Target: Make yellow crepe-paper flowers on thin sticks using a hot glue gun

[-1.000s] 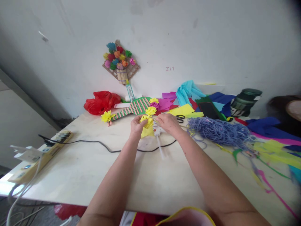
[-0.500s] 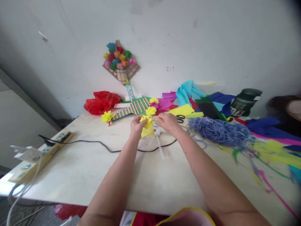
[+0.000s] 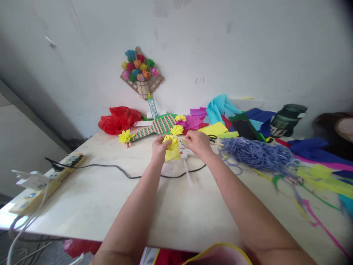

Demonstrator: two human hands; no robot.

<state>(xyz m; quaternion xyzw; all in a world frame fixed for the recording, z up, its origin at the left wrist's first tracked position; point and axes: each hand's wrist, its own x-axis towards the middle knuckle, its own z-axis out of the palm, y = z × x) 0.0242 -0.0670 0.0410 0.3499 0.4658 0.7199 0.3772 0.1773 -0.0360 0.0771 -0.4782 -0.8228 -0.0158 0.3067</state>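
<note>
My left hand [image 3: 160, 148] pinches a crumpled yellow paper flower [image 3: 172, 142] between thumb and fingers. Just right of it, my right hand [image 3: 199, 142] is closed on a thin wooden stick [image 3: 217, 143], whose tip points at the flower. Below and between the hands lies a white glue gun [image 3: 184, 151], partly hidden, with a pale glue stick [image 3: 188, 175] jutting from it. A piece of yellow paper [image 3: 172, 154] rests under the flower. Behind the hands sits a green guitar-like shape [image 3: 162, 125] with pinkish strips and paper flowers; a yellow flower [image 3: 125, 136] marks its left end.
Black scissors [image 3: 212, 137] and a bundle of blue-purple cord [image 3: 259, 154] lie to the right. A black cable [image 3: 110, 165] crosses the table from a power strip [image 3: 55, 180]. Coloured paper, a red plastic bag [image 3: 119, 120] and a dark green jar [image 3: 288, 119] line the back.
The stick in my right hand has shifted slightly against the flower, and my right hand has tilted a little. My left hand keeps its hold on the flower, moving slightly left.
</note>
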